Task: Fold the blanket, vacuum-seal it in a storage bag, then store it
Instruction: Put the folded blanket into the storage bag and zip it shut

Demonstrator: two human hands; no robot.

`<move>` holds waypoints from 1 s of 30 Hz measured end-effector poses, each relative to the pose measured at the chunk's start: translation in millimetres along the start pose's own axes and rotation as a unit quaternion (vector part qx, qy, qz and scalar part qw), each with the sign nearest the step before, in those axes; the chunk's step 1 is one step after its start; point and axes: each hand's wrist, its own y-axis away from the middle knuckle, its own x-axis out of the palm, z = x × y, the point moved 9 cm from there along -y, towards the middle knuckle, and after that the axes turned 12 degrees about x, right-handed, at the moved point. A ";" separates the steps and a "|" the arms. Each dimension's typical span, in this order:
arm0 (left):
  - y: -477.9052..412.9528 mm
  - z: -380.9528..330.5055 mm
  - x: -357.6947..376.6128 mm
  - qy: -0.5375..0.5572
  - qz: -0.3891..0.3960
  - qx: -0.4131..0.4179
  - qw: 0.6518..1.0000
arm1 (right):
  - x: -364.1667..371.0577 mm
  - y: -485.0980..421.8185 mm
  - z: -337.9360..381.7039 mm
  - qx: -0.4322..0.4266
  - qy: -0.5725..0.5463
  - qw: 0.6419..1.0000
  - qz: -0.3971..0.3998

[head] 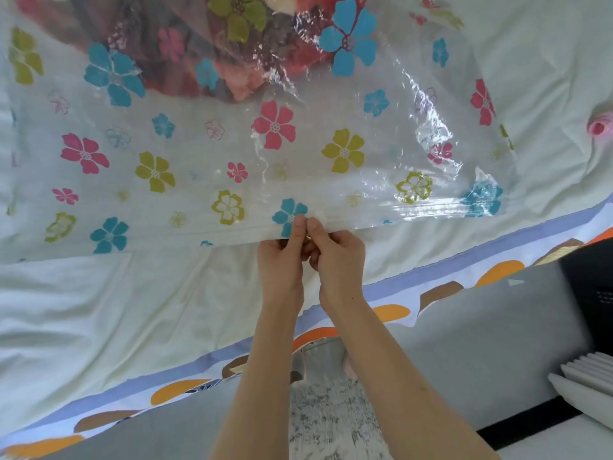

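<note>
I'm leaning over a bed spread with a pale sheet. Flat on it, stretching away from my hands, lies the flowered storage bag, with the folded blanket already inside at its far end, well beyond my fingers. I judge I'm at the sealing step: my left hand pinches the zip edge, and touching it, my right hand is closed on the small white slider clip. Next the clip should be drawn along the whole strip, evenly, leaving no gap.
</note>
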 end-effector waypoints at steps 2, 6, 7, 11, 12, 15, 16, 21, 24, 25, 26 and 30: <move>1.4 1.6 -0.9 0.001 -0.007 -0.001 1.000 | -2.9 0.6 -1.5 0.003 -0.027 1.000 -0.010; 0.7 -0.4 -3.4 0.052 -0.019 0.005 0.998 | -8.7 -3.6 0.0 0.035 -0.059 0.997 -0.023; -0.5 -1.1 -4.1 0.064 -0.019 0.007 0.998 | -11.0 -5.7 2.5 0.039 -0.064 0.997 -0.024; -2.8 -0.2 -7.2 0.086 -0.030 0.007 0.996 | -16.7 -11.8 11.1 0.046 -0.094 0.994 -0.005; -2.8 0.3 -7.7 0.085 -0.033 0.007 0.996 | -18.3 -12.8 11.0 0.047 -0.100 0.994 -0.001; -0.6 5.4 -10.8 0.091 -0.060 -0.017 0.994 | -21.7 -13.3 6.1 0.076 -0.097 0.992 0.030; -0.2 7.1 -12.0 0.101 -0.070 -0.029 0.992 | -20.3 -13.4 1.8 0.101 -0.091 0.989 0.051; 3.4 10.3 -11.2 0.158 -0.090 -0.066 0.981 | -35.0 -19.4 -3.9 0.140 -0.198 0.968 0.059; 9.2 10.7 1.2 0.197 -0.077 -0.076 0.974 | -48.1 -15.2 6.3 0.077 -0.175 0.981 0.038; 11.6 10.1 9.0 0.192 -0.057 -0.076 0.977 | -51.3 -12.0 8.6 0.063 -0.171 0.983 0.028; 14.0 9.7 17.3 0.184 -0.038 -0.074 0.979 | -53.3 -9.1 10.3 0.053 -0.171 0.984 0.021; 17.2 13.2 29.5 0.165 -0.033 -0.070 0.983 | -50.3 -4.5 9.4 0.055 -0.181 0.982 0.016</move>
